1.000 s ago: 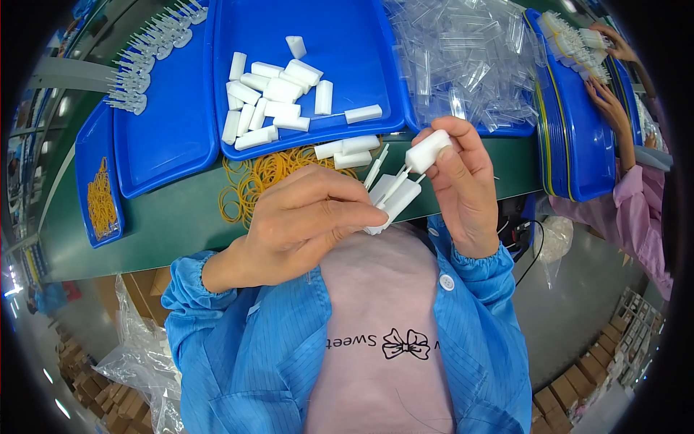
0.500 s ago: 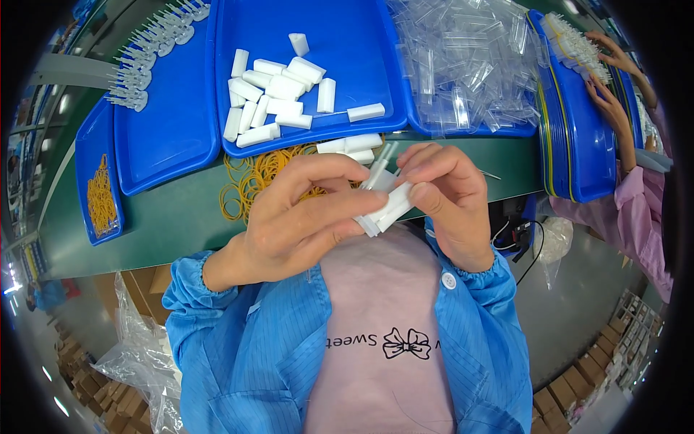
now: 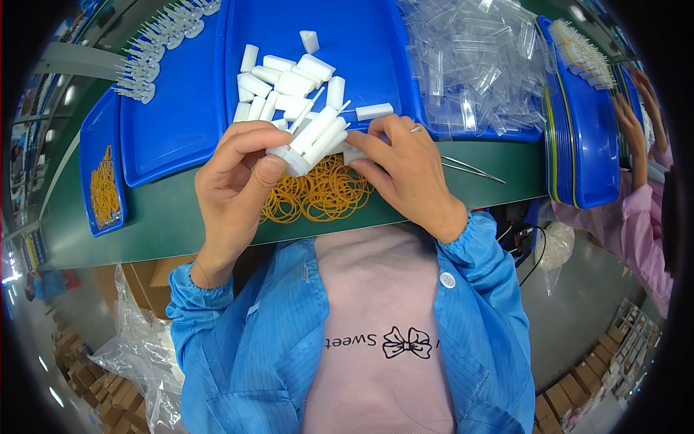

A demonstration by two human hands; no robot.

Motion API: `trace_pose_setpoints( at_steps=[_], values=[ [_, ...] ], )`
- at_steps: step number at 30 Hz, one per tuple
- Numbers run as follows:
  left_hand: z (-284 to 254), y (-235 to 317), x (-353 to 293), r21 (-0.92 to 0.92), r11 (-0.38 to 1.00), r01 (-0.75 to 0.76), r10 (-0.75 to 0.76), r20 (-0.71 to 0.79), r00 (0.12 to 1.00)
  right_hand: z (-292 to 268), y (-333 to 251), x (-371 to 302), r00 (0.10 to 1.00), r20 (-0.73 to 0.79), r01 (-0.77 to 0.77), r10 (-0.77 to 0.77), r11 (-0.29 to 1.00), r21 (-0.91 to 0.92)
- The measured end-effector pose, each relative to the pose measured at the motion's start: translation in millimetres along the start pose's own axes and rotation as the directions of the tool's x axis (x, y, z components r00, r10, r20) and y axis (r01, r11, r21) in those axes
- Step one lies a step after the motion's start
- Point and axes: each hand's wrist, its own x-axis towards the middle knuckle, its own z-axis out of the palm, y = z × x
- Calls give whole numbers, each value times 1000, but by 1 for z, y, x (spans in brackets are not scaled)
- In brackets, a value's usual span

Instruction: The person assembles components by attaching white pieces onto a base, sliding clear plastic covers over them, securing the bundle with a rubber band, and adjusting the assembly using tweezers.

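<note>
My left hand [image 3: 235,184] grips a translucent plastic base [image 3: 290,159] with upright pins, tilted to the right. Several white blocks [image 3: 318,134] stand on the base side by side, and some thin pins stick out between them. To its right my right hand [image 3: 412,170] reaches to the table with thumb and index finger around a white block [image 3: 352,153], partly hidden by the fingers. Beneath both hands lies a heap of yellow rubber bands [image 3: 329,192]. More loose white blocks [image 3: 293,84] lie in the blue tray [image 3: 354,36] beyond.
Clear plastic sleeves [image 3: 477,65] fill a tray at the back right. Metal tweezers [image 3: 473,169] lie at right. Pinned bases [image 3: 148,61] line the left tray; a small blue tray [image 3: 105,188] holds rubber bands. Stacked trays [image 3: 578,145] and a co-worker's hands [image 3: 636,119] are far right.
Both hands were together over the front edge. My left hand has carried the base forward and left; my right hand has left it and moved to the loose white blocks on the table.
</note>
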Motion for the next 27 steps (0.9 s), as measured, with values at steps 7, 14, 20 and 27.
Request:
trace_pose_setpoints(
  at_steps=[7, 14, 20, 27],
  values=[
    [7, -3, -2, 38, 999, -1, 0, 10, 1000, -2, 7, -9, 999, 11, -42, 41, 995, 94],
    [16, 14, -6, 261, 960, -102, 54, 186, 981, -33, 9, -17, 894, -283, -184, 347, 860, 476],
    [32, 19, 1, 297, 872, -389, 273, 363, 891, -49, 2, -8, 811, -32, -174, 585, 292, 941],
    [32, 23, 1, 303, 856, -418, 284, 400, 871, -50, 8, -9, 859, 183, -197, 479, -22, 980]
  ],
)
